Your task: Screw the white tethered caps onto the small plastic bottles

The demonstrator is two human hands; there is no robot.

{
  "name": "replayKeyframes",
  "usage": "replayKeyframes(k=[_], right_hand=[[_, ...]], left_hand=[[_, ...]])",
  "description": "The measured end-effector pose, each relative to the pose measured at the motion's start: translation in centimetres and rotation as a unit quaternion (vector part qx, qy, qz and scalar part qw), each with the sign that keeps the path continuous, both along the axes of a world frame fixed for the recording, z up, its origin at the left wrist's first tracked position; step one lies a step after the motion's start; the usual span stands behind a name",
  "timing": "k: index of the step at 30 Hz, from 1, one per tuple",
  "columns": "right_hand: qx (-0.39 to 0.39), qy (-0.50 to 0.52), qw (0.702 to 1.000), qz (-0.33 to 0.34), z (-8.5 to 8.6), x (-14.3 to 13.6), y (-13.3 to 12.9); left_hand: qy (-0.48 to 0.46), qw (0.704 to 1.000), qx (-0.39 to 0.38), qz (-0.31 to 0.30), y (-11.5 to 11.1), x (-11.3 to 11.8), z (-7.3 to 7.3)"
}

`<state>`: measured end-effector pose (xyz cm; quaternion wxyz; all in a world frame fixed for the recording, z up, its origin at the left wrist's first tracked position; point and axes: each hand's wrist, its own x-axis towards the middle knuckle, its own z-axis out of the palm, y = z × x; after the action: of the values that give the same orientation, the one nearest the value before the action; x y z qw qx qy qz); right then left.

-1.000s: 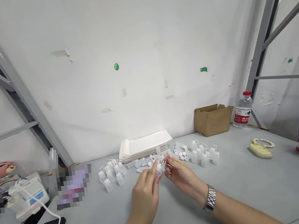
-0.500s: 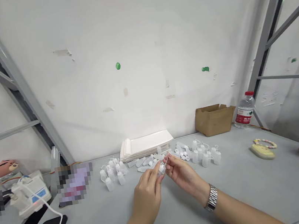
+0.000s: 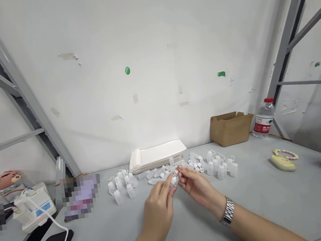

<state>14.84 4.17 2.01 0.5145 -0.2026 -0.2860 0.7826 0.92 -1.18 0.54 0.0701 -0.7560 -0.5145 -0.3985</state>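
A small translucent plastic bottle (image 3: 174, 180) with a white cap and a loop strap is held between my hands above the grey table. My left hand (image 3: 158, 203) has its fingers closed round the bottle's body. At the bottle's top, my right hand (image 3: 194, 184) pinches the cap strap; its fingertips partly hide the cap. Just behind my fingers lies a pile of loose bottles and caps (image 3: 159, 172). Several capped bottles (image 3: 121, 184) stand to the left, and more capped bottles (image 3: 221, 166) stand to the right.
A stack of white sheets or sleeves (image 3: 156, 155) lies against the wall. Farther right are a cardboard box (image 3: 231, 130), a water bottle (image 3: 263, 119) and a yellow case (image 3: 283, 163) with a beaded strap. A power strip (image 3: 36, 207) with a white cable sits at the left.
My right fingers have shifted slightly about the bottle's top and strap. My left hand keeps its hold. The whole view has moved a little.
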Motion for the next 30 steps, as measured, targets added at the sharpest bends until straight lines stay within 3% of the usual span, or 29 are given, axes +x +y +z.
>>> replayKeyframes(k=[11, 21, 30], right_hand=[[0.08, -0.072, 0.994, 0.004, 0.23, 0.0, -0.3], [0.096, -0.082, 0.992, 0.003, 0.37, 0.05, -0.43], [0.167, -0.196, 0.964, -0.07, 0.68, 0.17, -0.4]], left_hand=[[0.004, 1.0, 0.005, 0.017, 0.12, -0.15, 0.1], [-0.004, 1.0, -0.01, 0.019, 0.09, -0.25, -0.01], [-0.014, 1.0, -0.019, 0.01, 0.13, -0.31, -0.03]])
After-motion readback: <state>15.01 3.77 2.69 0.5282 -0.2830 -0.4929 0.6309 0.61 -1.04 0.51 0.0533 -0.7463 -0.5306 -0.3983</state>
